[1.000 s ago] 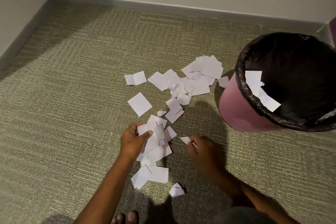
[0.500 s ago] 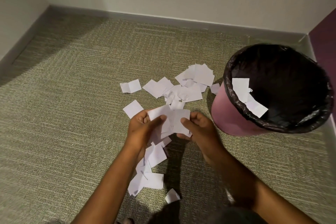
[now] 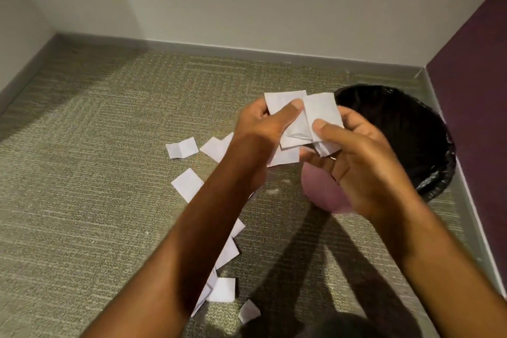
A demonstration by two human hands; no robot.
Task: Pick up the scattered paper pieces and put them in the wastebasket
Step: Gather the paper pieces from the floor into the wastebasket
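Note:
Both hands hold a bunch of white paper pieces (image 3: 315,112) raised above the floor, just left of the wastebasket's rim. My left hand (image 3: 260,129) pinches the bunch with thumb on top. My right hand (image 3: 354,156) grips it from the right, thumb over the front sheet. The pink wastebasket (image 3: 323,197) with a black liner (image 3: 411,140) stands on the carpet at the right, partly hidden by my right hand. Several paper pieces (image 3: 186,184) still lie scattered on the carpet, some hidden under my left forearm.
Green-grey carpet (image 3: 96,173) covers the floor of a corner. A white wall with a grey baseboard (image 3: 192,45) runs along the back. A purple wall (image 3: 472,118) stands close behind the wastebasket on the right.
Both hands rose from the floor with the gathered paper and moved right toward the wastebasket's opening. The view tilted up and closer.

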